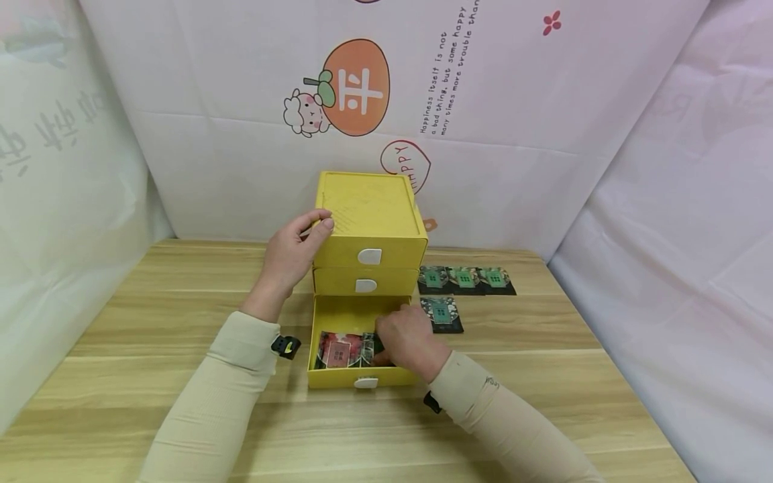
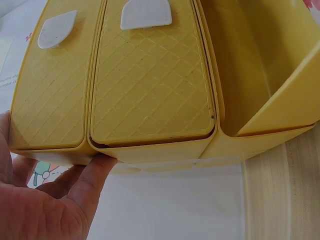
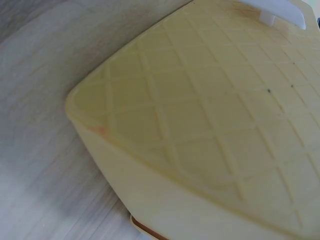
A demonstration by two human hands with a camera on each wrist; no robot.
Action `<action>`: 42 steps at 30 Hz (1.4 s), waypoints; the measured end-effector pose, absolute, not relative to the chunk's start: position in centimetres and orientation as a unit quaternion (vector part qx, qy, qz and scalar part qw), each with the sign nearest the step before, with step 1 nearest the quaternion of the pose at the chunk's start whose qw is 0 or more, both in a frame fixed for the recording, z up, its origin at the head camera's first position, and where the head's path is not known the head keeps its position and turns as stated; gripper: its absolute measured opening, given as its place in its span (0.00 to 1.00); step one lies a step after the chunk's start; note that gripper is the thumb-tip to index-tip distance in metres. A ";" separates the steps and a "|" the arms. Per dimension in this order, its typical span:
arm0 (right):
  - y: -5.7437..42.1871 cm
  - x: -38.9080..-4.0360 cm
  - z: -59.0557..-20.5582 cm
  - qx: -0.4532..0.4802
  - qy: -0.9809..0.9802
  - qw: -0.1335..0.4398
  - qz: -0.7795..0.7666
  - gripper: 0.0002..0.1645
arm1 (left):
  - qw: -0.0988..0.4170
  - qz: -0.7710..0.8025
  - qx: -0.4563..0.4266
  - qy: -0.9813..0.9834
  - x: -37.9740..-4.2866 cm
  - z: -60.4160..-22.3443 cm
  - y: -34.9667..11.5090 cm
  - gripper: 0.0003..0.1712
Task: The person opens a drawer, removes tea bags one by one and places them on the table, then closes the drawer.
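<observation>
My left hand rests at the upper left front edge of a yellow drawer box. Its thumb lies at the top edge. In the left wrist view, the fingers stretch along the side wall. The bottom drawer, with a white pull tab, is pulled out; the two above it are closed. My right hand reaches into this drawer's right part, fingers curled and partly hidden, at a dark green flat packet. Left of it lie a red printed packet and a grey-green one.
Three green square packets lie overlapping in a row on the wood table, right of the box. Another green packet lies in front of them, close to my right hand. A white printed cloth hangs behind the box.
</observation>
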State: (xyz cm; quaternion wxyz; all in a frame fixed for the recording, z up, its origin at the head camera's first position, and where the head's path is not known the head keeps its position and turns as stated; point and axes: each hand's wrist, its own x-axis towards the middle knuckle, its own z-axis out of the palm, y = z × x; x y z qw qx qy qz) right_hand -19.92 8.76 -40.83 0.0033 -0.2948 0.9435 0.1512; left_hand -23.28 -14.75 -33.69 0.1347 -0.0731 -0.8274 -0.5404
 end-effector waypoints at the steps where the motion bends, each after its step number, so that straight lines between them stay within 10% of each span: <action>1: 8.8 -19.9 -40.8 -0.295 0.944 0.004 0.151 0.35 | 0.135 -0.540 -0.073 -0.828 -23.3 -33.7 -14.8 0.29; 42: 10.9 -19.8 -38.8 -0.360 0.931 0.056 -0.018 0.12 | 0.134 -0.545 -0.070 -0.825 -23.1 -33.6 -14.6 0.32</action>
